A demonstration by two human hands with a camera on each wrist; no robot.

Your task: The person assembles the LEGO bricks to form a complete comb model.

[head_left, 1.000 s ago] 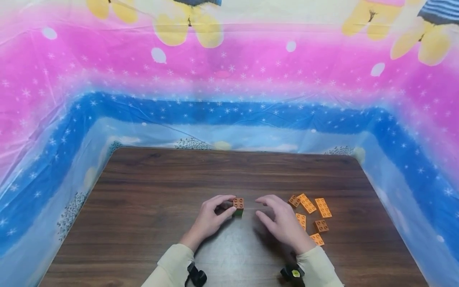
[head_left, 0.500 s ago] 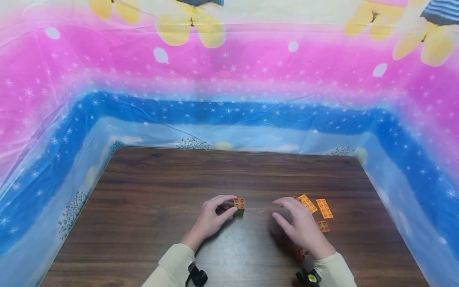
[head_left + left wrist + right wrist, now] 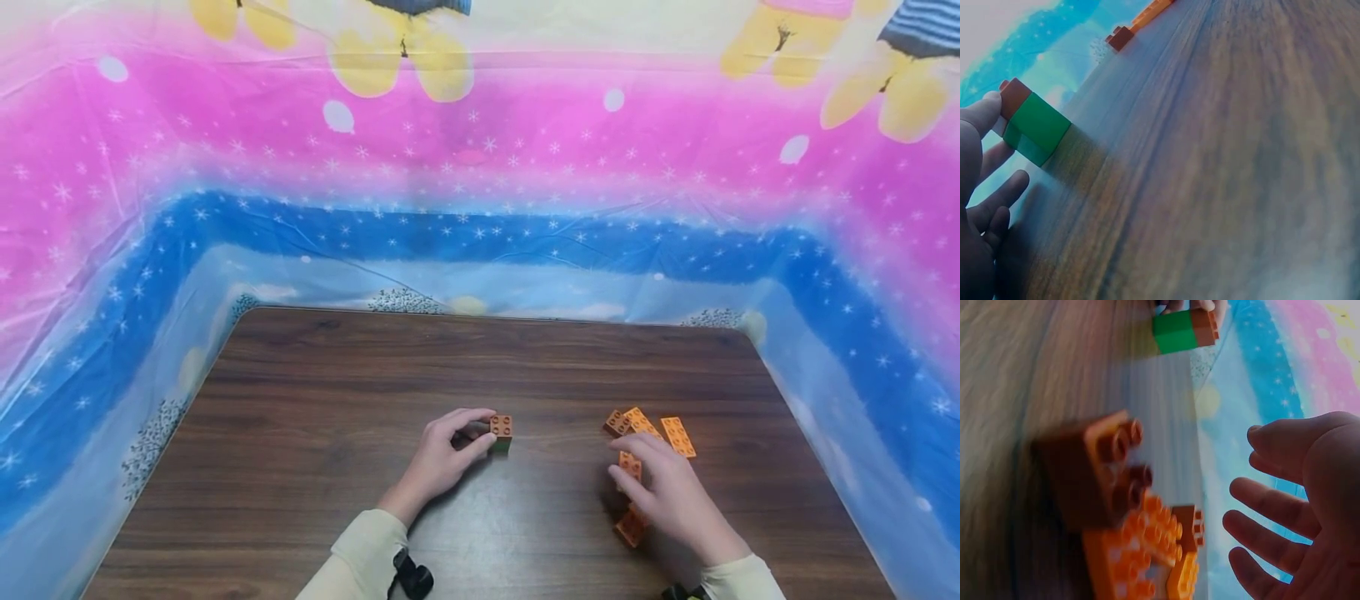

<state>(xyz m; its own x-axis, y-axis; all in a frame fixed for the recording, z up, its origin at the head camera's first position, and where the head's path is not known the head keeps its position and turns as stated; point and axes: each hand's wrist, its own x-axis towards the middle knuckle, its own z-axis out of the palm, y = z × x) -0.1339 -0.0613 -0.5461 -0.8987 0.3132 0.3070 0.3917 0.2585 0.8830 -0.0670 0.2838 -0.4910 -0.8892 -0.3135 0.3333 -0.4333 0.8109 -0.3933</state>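
Observation:
In the head view my left hand pinches a small stack between thumb and fingers, a brown toy brick on top of a green block. The left wrist view shows the green block resting on the wood with the thumb at the brown brick. My right hand hovers above loose bricks, fingers spread and relaxed, holding nothing. Under its fingertips lies an orange brick. A brown brick sits nearer me, large in the right wrist view. The hand hides part of the group.
Beyond the right hand lie another brown brick and longer orange bricks, one angled and one orange brick farther right. All rest on a dark wooden table. A patterned pink and blue cloth surrounds its back and sides.
My right hand has moved away from the stack, rightward to the loose bricks, its fingers staying loose. My left hand keeps its hold on the stack in place.

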